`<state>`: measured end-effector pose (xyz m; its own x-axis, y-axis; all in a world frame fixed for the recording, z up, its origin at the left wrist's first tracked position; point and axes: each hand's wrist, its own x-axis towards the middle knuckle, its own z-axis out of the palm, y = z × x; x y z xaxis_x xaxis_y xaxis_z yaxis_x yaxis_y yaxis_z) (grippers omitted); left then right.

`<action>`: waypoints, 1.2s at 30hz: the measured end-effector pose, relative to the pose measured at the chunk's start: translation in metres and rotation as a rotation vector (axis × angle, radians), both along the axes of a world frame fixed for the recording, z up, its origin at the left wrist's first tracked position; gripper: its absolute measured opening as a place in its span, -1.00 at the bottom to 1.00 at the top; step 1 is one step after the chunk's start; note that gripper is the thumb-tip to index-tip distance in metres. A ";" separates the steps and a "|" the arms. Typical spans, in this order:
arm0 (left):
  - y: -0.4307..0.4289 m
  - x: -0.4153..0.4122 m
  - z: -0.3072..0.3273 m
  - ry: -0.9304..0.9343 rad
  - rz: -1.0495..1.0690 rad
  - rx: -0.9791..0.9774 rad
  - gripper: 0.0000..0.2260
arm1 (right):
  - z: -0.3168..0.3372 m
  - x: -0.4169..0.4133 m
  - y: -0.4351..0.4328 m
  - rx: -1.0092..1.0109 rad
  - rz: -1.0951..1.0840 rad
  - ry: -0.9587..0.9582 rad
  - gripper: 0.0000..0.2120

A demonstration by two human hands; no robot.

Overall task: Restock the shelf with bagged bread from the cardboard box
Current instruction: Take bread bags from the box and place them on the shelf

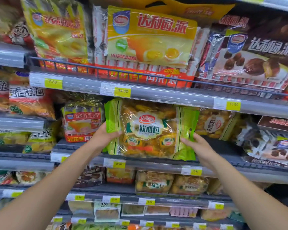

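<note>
Left hand (103, 136) pinching bread bag (148, 130) left edge, right hand (198, 146) gripping right edge

1. A grey shelf edge strip (156, 95) spans the view, carrying yellow price tags (122, 92).
2. Above the strip, a dark wire guard (106, 69) fronts yellow snack packs (150, 37) and brown snack packs (253, 60).
3. Below the strip, more grey shelves (148, 165), evenly lit.

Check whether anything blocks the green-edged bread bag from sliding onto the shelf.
Nothing visible does. The left hand and right hand hold the bread bag at the front edge of the shelf, between a red-and-yellow pack on its left and a matching bag on its right. The space behind it is hidden.
</note>
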<state>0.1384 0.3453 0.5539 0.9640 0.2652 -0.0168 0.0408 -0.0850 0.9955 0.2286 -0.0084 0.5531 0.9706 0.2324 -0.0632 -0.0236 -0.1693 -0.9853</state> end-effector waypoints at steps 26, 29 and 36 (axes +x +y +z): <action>0.012 0.026 -0.057 -0.257 0.161 1.169 -0.69 | -0.040 -0.006 0.063 -0.806 -0.150 -0.450 -0.80; 0.005 0.036 -0.057 -0.113 -0.044 1.126 -0.80 | -0.049 0.000 0.068 -0.892 -0.104 -0.447 -0.83; 0.006 0.058 -0.058 -0.071 -0.039 1.113 -0.87 | -0.059 0.022 0.075 -0.900 -0.100 -0.402 -0.80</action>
<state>0.1965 0.3509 0.4957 0.9613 0.0679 0.2670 -0.0352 -0.9310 0.3634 0.2504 0.0670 0.4943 0.9710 0.1753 0.1627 0.2295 -0.8741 -0.4282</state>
